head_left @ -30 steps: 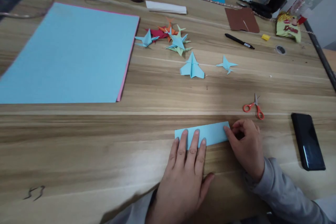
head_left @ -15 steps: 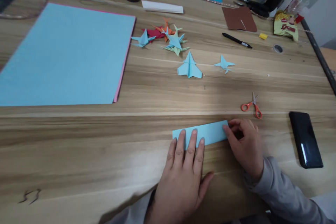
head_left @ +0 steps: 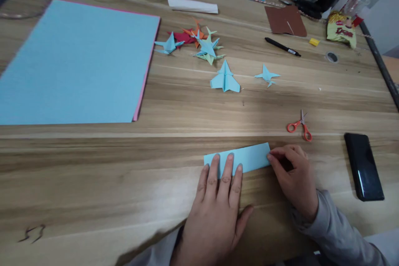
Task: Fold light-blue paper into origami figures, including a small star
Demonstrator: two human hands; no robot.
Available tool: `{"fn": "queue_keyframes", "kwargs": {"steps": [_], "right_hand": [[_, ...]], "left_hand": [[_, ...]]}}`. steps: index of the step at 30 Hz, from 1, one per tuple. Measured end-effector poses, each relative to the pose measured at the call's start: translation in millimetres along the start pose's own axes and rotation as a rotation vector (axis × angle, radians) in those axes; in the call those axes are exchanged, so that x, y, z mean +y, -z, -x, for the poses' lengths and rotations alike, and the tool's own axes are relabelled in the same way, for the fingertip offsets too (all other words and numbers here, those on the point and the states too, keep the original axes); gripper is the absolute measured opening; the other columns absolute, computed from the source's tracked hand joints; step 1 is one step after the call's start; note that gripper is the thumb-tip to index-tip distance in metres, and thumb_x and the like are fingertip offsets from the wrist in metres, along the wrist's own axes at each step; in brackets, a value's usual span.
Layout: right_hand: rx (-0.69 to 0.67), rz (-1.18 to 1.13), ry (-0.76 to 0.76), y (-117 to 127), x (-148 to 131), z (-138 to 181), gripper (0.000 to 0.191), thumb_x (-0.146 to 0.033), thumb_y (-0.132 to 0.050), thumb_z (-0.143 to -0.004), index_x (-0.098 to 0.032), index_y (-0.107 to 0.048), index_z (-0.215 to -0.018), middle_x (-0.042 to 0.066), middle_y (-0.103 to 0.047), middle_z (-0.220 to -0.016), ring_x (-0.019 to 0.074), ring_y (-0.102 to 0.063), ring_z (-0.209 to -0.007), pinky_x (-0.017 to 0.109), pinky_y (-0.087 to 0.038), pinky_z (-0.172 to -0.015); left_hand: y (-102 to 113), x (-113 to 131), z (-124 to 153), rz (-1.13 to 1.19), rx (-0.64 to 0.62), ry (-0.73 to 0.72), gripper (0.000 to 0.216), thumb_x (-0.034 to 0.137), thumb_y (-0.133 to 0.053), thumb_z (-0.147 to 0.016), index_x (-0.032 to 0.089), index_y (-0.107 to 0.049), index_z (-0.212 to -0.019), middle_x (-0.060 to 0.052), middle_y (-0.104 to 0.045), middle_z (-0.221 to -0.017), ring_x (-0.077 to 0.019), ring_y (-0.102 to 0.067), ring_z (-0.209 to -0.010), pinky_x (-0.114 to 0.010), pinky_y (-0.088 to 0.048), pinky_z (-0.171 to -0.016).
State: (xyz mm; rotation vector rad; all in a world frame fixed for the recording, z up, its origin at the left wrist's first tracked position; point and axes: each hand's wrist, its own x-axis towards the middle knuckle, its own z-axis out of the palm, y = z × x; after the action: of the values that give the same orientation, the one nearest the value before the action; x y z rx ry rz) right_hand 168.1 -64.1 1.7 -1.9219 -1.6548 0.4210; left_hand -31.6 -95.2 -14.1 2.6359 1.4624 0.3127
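A light blue paper strip (head_left: 246, 156), folded long and narrow, lies flat on the wooden table (head_left: 93, 174) in front of me. My left hand (head_left: 218, 208) lies flat with its fingers stretched out, the fingertips pressing on the strip's left half. My right hand (head_left: 294, 178) has its fingers curled and pinches the strip's right end with thumb and forefinger. Both sleeves are grey.
A large blue sheet (head_left: 77, 58) on a pink one lies at the left. Several folded paper figures (head_left: 199, 43), a blue paper plane (head_left: 225, 79) and a small blue star (head_left: 267, 75) sit beyond. Red scissors (head_left: 299, 125), a black phone (head_left: 363, 165) and a black pen (head_left: 282, 47) lie right.
The hands and the strip have hardly moved. My right fingers have slid slightly along the strip's right end; the view has shifted a little.
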Motion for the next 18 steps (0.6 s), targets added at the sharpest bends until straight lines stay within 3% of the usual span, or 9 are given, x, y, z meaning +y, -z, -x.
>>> {"fn": "queue_keyframes", "kwargs": {"steps": [18], "right_hand": [[-0.019, 0.074, 0.098, 0.0, -2.8, 0.4, 0.018, -0.024, -0.061, -0.091, -0.023, -0.078, -0.095, 0.004, -0.074, -0.080, 0.0216, -0.059, -0.082, 0.038, -0.042, -0.076]], "left_hand": [[0.4, 0.5, -0.1, 0.014, 0.004, 0.001, 0.076, 0.062, -0.050, -0.088, 0.008, -0.051, -0.141, -0.024, -0.039, -0.154, -0.0462, -0.026, -0.146, -0.057, -0.020, -0.116]]}}
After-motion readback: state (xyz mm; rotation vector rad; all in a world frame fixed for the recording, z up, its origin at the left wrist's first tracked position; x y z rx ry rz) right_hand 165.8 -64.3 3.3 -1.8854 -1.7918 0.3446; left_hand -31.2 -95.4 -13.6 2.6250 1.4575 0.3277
